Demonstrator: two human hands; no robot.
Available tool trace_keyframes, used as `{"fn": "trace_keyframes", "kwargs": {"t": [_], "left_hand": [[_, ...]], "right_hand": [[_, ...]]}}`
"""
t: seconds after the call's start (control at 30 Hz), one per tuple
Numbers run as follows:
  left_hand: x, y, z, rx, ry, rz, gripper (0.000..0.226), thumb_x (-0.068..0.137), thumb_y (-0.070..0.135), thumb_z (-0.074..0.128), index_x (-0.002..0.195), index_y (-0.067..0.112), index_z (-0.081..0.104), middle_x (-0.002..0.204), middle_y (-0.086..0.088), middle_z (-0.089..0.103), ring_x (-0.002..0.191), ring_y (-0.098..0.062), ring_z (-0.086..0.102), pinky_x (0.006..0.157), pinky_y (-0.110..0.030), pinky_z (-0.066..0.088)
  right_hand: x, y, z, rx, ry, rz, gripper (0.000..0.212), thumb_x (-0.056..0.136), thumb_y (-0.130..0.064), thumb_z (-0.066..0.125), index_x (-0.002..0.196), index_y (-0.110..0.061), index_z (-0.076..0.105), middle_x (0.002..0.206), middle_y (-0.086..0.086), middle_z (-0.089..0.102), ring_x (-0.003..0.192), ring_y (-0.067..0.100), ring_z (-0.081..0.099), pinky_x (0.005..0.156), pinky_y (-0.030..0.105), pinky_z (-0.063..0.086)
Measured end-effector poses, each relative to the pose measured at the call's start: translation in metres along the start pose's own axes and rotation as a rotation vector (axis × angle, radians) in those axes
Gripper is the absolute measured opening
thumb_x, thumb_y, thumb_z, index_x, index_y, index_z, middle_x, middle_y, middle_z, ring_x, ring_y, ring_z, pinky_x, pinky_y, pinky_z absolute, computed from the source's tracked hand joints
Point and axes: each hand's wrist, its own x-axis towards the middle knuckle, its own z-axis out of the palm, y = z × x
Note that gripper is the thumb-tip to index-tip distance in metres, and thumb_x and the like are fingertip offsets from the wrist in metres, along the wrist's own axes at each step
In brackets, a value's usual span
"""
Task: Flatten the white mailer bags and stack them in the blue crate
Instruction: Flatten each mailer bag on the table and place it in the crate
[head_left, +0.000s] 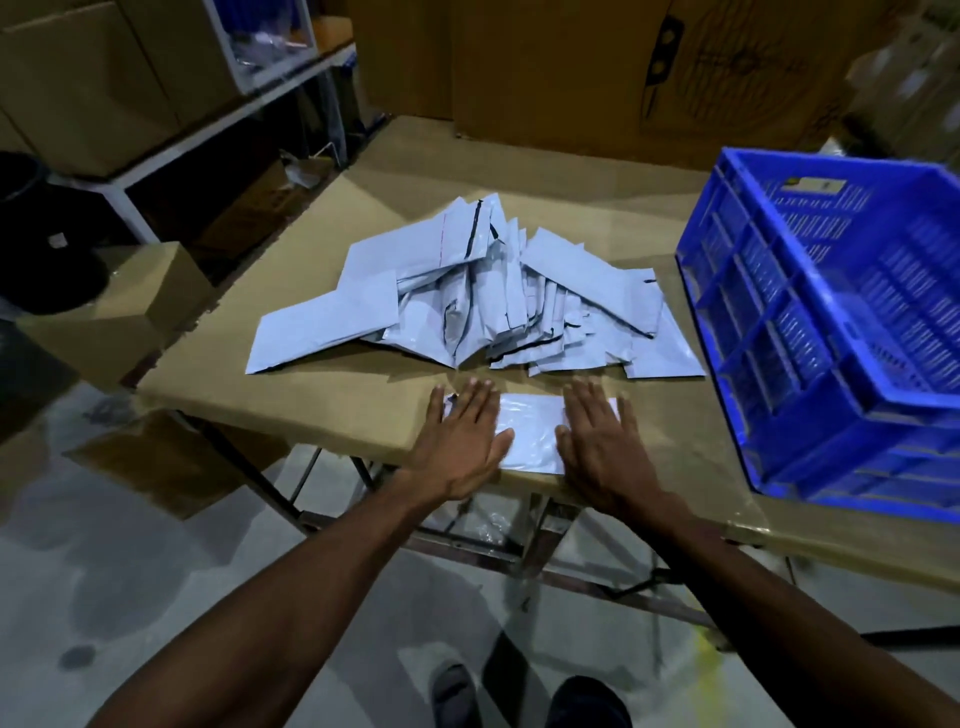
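Left hand (464, 434) and right hand (597, 435) spread flat, palms pressing one white bag (530, 431) against the near edge of the table (363, 395). Beyond, a big heap of bags (478, 291), unflattened. Further right, the blue crate (831, 322), seemingly empty, though blurred. Barely begun; nearly everything left.
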Motion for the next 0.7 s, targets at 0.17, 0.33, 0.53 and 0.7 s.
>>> {"fn": "trace_keyframes", "kwargs": {"t": [0.17, 0.33, 0.53, 0.7], "left_hand": [[0.011, 0.047, 0.004, -0.128, 0.140, 0.036, 0.080, 0.095, 0.045, 0.001, 0.151, 0.005, 0.042, 0.158, -0.014, 0.042, 0.150, -0.028, 0.030, 0.125, -0.046, 0.014], [0.005, 0.042, 0.017, -0.054, 0.211, 0.021, 0.062, 0.103, 0.042, 0.017, 0.152, 0.016, 0.045, 0.159, -0.004, 0.042, 0.150, -0.028, 0.031, 0.123, -0.047, 0.022], [-0.001, 0.021, 0.018, -0.041, 0.128, -0.012, 0.075, 0.094, 0.058, 0.003, 0.162, 0.029, 0.019, 0.170, 0.005, 0.011, 0.156, -0.025, 0.005, 0.125, -0.044, 0.007], [-0.006, 0.009, 0.022, 0.003, 0.127, -0.019, 0.072, 0.098, 0.061, 0.004, 0.163, 0.029, 0.009, 0.171, 0.004, 0.001, 0.157, -0.026, 0.000, 0.126, -0.045, 0.004]], "right_hand": [[0.001, -0.009, 0.015, -0.032, -0.034, -0.051, 0.058, 0.100, -0.041, 0.022, 0.143, -0.012, 0.048, 0.150, 0.009, 0.046, 0.139, 0.030, 0.041, 0.111, 0.054, 0.033], [0.000, -0.003, 0.016, -0.033, -0.042, -0.020, 0.063, 0.099, -0.050, 0.018, 0.150, -0.019, 0.036, 0.157, 0.004, 0.034, 0.145, 0.029, 0.030, 0.115, 0.054, 0.026], [-0.015, 0.035, 0.021, -0.006, -0.097, 0.069, 0.088, 0.092, -0.074, 0.007, 0.157, -0.015, 0.016, 0.165, 0.008, 0.011, 0.152, 0.026, 0.007, 0.120, 0.046, 0.011], [-0.018, 0.036, 0.000, -0.028, -0.159, 0.064, 0.091, 0.092, -0.072, 0.000, 0.156, -0.009, 0.015, 0.164, 0.014, 0.008, 0.152, 0.032, 0.002, 0.117, 0.058, -0.001]]}}
